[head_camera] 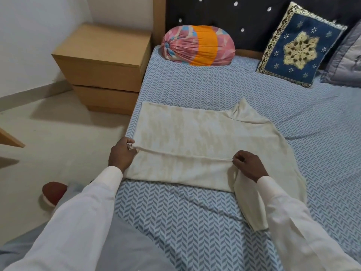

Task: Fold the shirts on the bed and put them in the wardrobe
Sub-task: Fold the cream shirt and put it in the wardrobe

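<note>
Blue-patterned bed (195, 222) carries a cream shirt (195, 130) spread flat near its left edge — left hand (122, 153) and right hand (248, 165) each pinch its folded-over hem.

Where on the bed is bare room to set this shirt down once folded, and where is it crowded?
Free: the sheet between the shirt and the bolster; the wide patch right of the shirt, below the blue cushion. Crowded: by the headboard, with bolster, cushion and grey pillow.
</note>
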